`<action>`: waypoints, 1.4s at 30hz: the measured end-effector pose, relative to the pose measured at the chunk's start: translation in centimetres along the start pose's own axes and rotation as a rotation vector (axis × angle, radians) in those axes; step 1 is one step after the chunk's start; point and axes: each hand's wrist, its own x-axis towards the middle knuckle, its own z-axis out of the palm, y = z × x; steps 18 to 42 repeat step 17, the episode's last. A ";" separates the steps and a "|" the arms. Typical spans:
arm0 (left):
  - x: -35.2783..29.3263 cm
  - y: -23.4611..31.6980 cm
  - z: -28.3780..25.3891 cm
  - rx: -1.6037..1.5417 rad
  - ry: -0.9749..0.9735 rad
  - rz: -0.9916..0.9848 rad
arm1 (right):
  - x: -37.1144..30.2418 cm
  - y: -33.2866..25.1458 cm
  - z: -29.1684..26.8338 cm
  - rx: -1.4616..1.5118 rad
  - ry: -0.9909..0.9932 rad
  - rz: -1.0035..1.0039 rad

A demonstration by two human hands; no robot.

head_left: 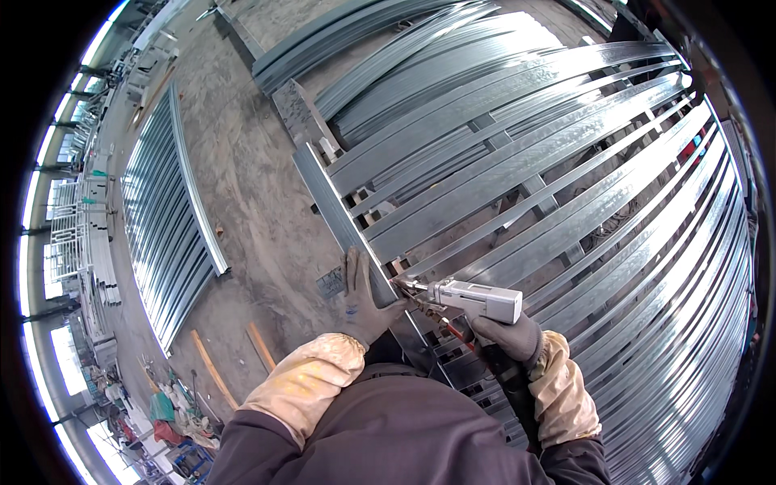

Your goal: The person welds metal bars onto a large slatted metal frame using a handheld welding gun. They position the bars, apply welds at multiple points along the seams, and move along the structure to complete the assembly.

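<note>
My left hand (370, 309), in a grey glove, lies with fingers stretched out on a long galvanized steel rail (333, 206). Its thumb points toward the slat ends. My right hand (515, 335), also gloved, is wrapped round the grip of a welding gun (478, 298) with a silver, boxy body. The gun's narrow nozzle (411, 284) points left at the joint between the rail and a slat, close to my left thumb; whether it touches cannot be made out. A thick black cable (511, 388) runs down from the grip along my right forearm. Parallel steel slats (444, 217) run from the rail to the right.
A finished-looking slatted metal panel (162, 214) lies on the concrete floor (242, 162) to the left. Loose steel profiles (323, 48) are stacked at the far side. Two wooden strips (214, 370) lie near my left sleeve. A dark shape (695, 85) stands by the far right slat ends.
</note>
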 end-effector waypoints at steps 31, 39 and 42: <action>-0.2 -2.4 0.1 -0.010 0.053 0.197 | 0.3 0.8 -0.3 -0.039 -0.031 -0.074; -0.2 -2.4 0.1 -0.010 0.053 0.197 | 0.3 0.8 -0.3 -0.039 -0.031 -0.074; -0.2 -2.4 0.1 -0.010 0.053 0.197 | 0.3 0.8 -0.3 -0.039 -0.031 -0.074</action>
